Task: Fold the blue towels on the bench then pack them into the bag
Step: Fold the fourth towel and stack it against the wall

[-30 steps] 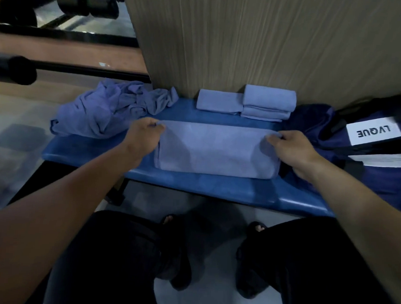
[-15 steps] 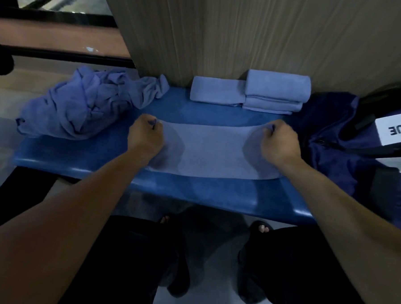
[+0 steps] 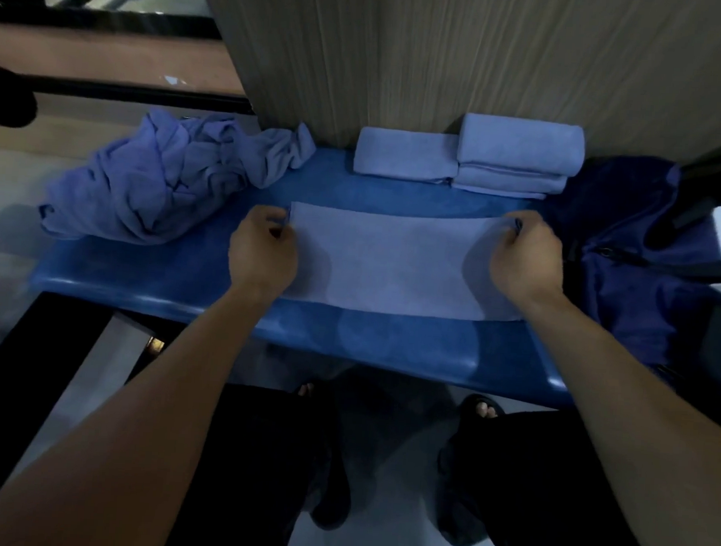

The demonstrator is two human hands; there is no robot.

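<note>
A light blue towel [image 3: 393, 262] lies flat as a long rectangle on the blue bench [image 3: 388, 341]. My left hand [image 3: 264, 251] pinches its far left corner, and my right hand [image 3: 526, 260] pinches its far right corner. Behind it, against the wall, sit folded towels: one alone [image 3: 404, 154] and a stack of two [image 3: 519, 156] beside it. A crumpled heap of unfolded blue towels [image 3: 163, 175] rests on the bench's left end. The dark navy bag [image 3: 644, 254] with a white label lies at the right end.
A wood-grain wall panel [image 3: 445, 56] rises directly behind the bench. A black bar [image 3: 122, 91] and gym gear stand at the back left. My legs and sandalled feet [image 3: 481, 408] are below the bench's front edge, with a black frame [image 3: 33, 347] at lower left.
Both hands shifted from the towel's ends to its far corners and closed on them. The towel now lies flatter and thinner on the bench.
</note>
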